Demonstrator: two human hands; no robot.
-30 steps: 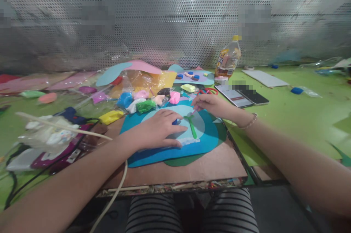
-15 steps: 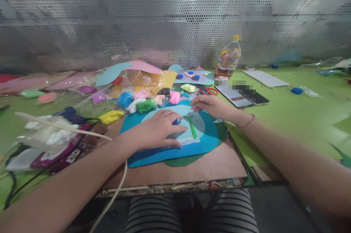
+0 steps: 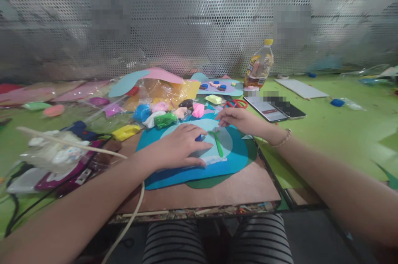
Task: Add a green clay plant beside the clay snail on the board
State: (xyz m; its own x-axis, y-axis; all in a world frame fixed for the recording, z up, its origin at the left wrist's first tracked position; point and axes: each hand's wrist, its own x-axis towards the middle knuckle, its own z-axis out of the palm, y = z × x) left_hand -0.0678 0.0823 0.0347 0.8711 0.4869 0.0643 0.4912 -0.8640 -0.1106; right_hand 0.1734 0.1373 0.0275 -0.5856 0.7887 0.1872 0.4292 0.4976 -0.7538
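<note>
A blue paper sheet (image 3: 238,154) with a pale blue oval (image 3: 227,141) lies in front of me. On the oval is a thin green clay stem (image 3: 219,144), its lower end meeting a whitish strip (image 3: 214,160). My left hand (image 3: 183,146) rests flat on the sheet, fingers spread, left of the stem. A dark blue lump (image 3: 198,137) shows between its fingers, partly covered. My right hand (image 3: 231,118) is closed in a pinch at the stem's top end. A small pale bit shows at its fingertips, too small to name.
Bagged clay in several colours, such as a green packet (image 3: 166,120), lies behind the sheet. Red-handled scissors (image 3: 236,103), two phones (image 3: 265,109) and a bottle (image 3: 259,65) stand or lie at the back right. A pale cable (image 3: 141,197) crosses at left.
My right hand's fingertips have shifted very slightly at the stem's top. My left hand stays in place on the sheet.
</note>
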